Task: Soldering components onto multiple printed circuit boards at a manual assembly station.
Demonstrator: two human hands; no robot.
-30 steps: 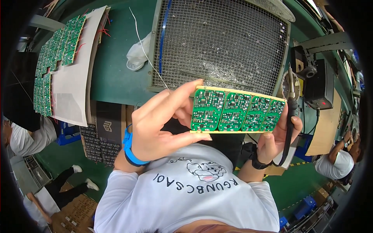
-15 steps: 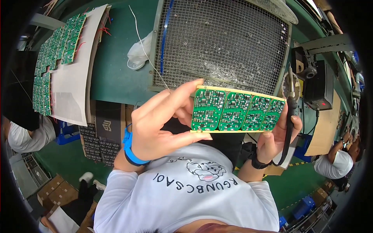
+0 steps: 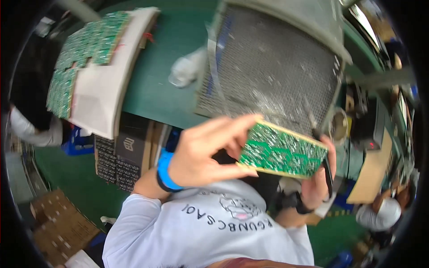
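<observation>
A long green circuit board panel (image 3: 286, 154) with pale edge strips is held up in front of my chest, tilted down to the right. My left hand (image 3: 208, 154) is closed on its left end, thumb below and fingers above. A pale thin wire (image 3: 215, 67), smeared by motion, rises above this hand; whether the fingers hold it is unclear. The panel's right end rests in my right hand (image 3: 318, 178), which also grips a black-handled soldering iron (image 3: 329, 172). The iron's blurred tip points up over the mesh. Small parts on the panel are smeared.
A framed metal mesh tray (image 3: 272, 62) lies ahead on the green table (image 3: 156, 89), beside a crumpled clear plastic bag (image 3: 187, 69). Several green boards (image 3: 89, 44) lie on white sheets at left. A black box-shaped unit (image 3: 368, 127) stands at right. Another person (image 3: 380, 212) is at far right.
The panel has tilted, its right end now lower, while both hands keep hold of it. The soldering iron has moved along with my right hand. The whole view has shifted and blurred.
</observation>
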